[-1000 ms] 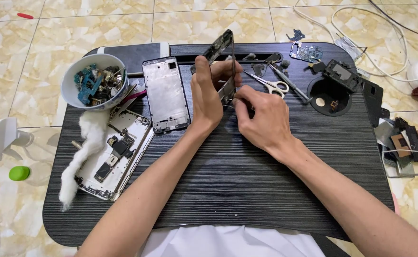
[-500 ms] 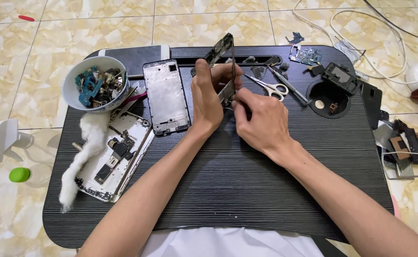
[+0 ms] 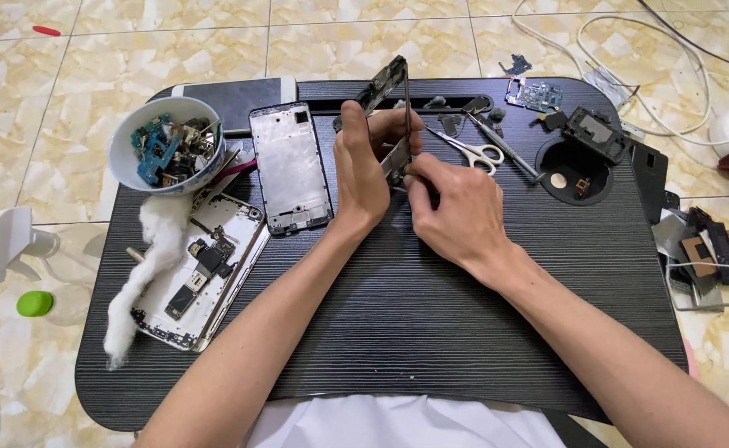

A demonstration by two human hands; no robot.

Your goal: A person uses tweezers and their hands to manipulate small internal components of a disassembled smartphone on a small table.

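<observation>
The left hand (image 3: 363, 166) grips an upright phone frame (image 3: 388, 83) near the tray's far edge while the right hand (image 3: 456, 207) pinches at its lower end, where a hard tug could bend it.

Matt ribbed tabletop (image 3: 398, 332) — fluffy cotton (image 3: 145, 265)

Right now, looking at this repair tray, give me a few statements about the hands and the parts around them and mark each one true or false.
1. The left hand holds a phone frame tilted up off the tray. True.
2. The right hand rests flat on the floor. False: it is at the lower end of the held frame.
3. The bowl holds small electronic parts. True.
4. The scissors are in the right hand. False: they lie on the black tray.
5. A wad of cotton lies beside the opened phone. True.
</observation>
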